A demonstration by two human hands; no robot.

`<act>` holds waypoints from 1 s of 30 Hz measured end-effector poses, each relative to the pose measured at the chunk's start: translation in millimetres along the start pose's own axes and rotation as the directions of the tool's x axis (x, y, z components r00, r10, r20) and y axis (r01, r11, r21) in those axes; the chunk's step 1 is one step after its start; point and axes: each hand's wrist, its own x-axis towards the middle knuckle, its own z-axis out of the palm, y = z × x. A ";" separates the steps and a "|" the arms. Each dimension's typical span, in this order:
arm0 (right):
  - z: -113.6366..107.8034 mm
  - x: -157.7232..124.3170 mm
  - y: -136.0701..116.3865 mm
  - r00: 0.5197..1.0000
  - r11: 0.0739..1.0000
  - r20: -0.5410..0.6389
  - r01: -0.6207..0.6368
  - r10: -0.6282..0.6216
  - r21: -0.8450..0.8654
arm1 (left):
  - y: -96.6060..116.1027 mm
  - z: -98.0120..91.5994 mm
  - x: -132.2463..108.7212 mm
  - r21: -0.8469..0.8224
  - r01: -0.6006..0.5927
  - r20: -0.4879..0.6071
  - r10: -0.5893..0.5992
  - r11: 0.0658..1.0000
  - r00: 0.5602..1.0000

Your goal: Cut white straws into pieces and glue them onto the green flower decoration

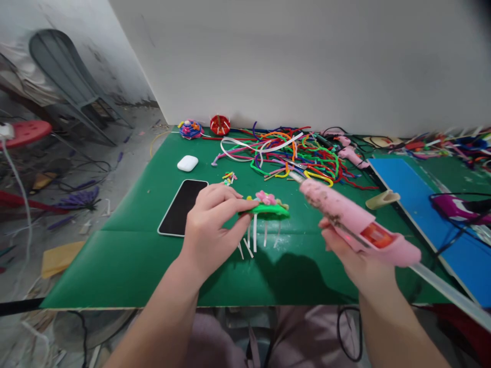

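Between the thumb and fingers of my left hand [215,220] is a green disc-shaped craft piece [271,209], held by its left edge above the table. A pink flower [265,197] and small yellow bits sit on its top. Below it show several thin white strips [255,235]; whether all of them are attached I cannot tell. My right hand [356,255] is wrapped round a pink hot glue gun [341,209], its nozzle pointing up and left, apart from the green piece. A long translucent glue stick [452,291] sticks out of its back end.
A phone [182,208] and a white earbud case [187,163] lie left on the green table [126,255]. Behind are tangled colourful pipe cleaners [276,148], scissors [297,165] and two round craft pieces, one red [220,125]. A blue board [425,204] lies at right, beside a beige tube [382,199].
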 end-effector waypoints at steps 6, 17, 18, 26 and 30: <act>5.0 26.8 37.1 0.994 0.909 -0.003 -0.105 0.113 -0.404 | -16.9 -5.1 1.0 -0.060 0.298 -0.213 -0.304 0.953 0.929; 37.4 54.6 104.6 0.820 0.814 0.532 0.154 0.211 -0.560 | -36.1 -10.0 10.5 -0.443 0.299 -0.520 -0.514 0.845 0.683; 38.9 55.2 109.2 0.819 0.829 0.539 0.156 0.195 -0.538 | -37.1 -10.5 10.4 -0.447 0.285 -0.517 -0.505 0.848 0.691; 23.7 47.3 79.7 0.884 0.747 0.434 0.406 -0.175 -0.527 | -42.3 -10.3 7.2 -0.423 0.321 -0.484 -0.511 0.848 0.710; 46.5 29.4 18.7 0.586 0.737 0.593 0.675 -0.553 0.021 | -44.3 -9.9 7.0 -0.439 0.311 -0.468 -0.510 0.843 0.721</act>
